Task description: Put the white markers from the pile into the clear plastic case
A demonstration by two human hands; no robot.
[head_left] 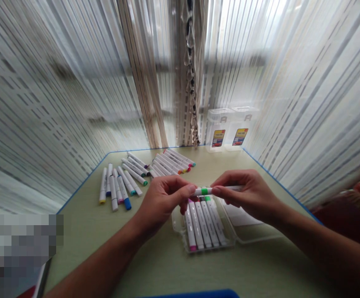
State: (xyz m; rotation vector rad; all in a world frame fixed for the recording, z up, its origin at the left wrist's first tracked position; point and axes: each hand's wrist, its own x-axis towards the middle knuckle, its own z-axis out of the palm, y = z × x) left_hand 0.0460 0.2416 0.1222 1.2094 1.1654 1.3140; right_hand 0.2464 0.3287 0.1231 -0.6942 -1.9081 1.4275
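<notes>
Both hands grip one white marker with a green band, held level above an open clear plastic case. My left hand pinches its left end between thumb and fingers. On the other end, my right hand is closed the same way. Below them, the case holds several white markers lying side by side, one with a pink end at the front. Its lid lies opened to the right, partly under my right hand and forearm. The far part of the case is hidden by my hands.
Several loose white markers with coloured ends lie at the left of the table. More markers are grouped at the back. Two clear containers with labels stand at the back right. String curtains hang behind the table.
</notes>
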